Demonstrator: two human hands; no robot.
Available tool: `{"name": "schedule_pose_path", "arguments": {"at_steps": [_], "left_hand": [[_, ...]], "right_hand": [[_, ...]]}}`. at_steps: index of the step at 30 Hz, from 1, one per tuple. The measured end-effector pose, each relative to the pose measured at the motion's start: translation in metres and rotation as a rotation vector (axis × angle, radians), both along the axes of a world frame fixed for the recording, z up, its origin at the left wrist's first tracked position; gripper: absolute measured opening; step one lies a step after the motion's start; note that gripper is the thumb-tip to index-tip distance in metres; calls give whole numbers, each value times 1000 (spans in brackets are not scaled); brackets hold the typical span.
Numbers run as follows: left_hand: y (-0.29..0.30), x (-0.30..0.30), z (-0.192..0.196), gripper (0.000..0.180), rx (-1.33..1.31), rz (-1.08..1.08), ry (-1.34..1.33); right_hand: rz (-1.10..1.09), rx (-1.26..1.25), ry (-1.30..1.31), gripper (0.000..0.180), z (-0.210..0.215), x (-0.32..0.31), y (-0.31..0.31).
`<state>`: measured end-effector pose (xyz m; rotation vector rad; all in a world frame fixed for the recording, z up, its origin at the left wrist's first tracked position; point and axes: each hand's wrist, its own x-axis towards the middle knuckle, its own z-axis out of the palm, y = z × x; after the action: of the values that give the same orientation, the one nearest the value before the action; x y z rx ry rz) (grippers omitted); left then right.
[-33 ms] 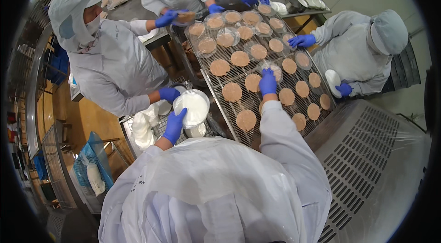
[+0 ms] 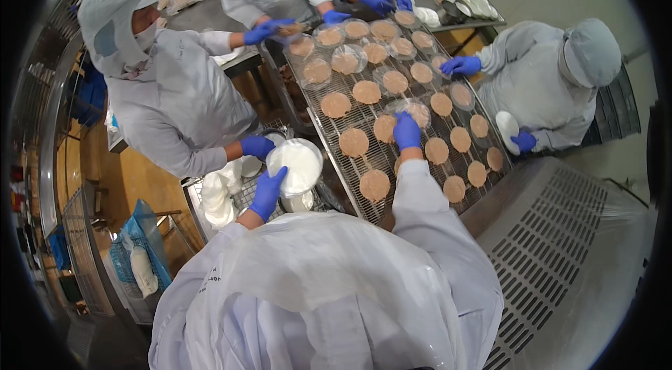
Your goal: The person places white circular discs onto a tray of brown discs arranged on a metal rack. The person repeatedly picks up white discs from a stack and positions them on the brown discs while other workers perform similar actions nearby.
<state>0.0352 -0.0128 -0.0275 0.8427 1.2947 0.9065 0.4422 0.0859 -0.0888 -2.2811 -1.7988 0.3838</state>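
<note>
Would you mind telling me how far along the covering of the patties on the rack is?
Done: patties at the far end of the wire rack sit under clear lids. In hand: the right hand presses a lid onto a middle patty; the left hand holds a white lid stack. Left: near rows of patties lie bare.

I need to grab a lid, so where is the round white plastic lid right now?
In the head view, the round white plastic lid sits left of centre, touched by the blue-gloved left hand, just left of the wire rack of round brown patties.
</note>
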Motion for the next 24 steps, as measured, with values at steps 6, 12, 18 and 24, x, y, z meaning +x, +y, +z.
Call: {"name": "schedule_pose_path", "arguments": {"at_steps": [6,12,18,24], "left_hand": [[5,8,19,47,-6,-54,-54],[6,5,35,43,-14,-33,-21],[-3,-11,35,43,14,-8,18],[-11,-15,24,47,-37,-22,15]], "right_hand": [[216,60,378,37,21,-105,-31],[432,-82,571,30,99,-215,-29],[386,181,837,20,74,-164,-29],[-45,184,-179,22,95,-15,-25]]}}
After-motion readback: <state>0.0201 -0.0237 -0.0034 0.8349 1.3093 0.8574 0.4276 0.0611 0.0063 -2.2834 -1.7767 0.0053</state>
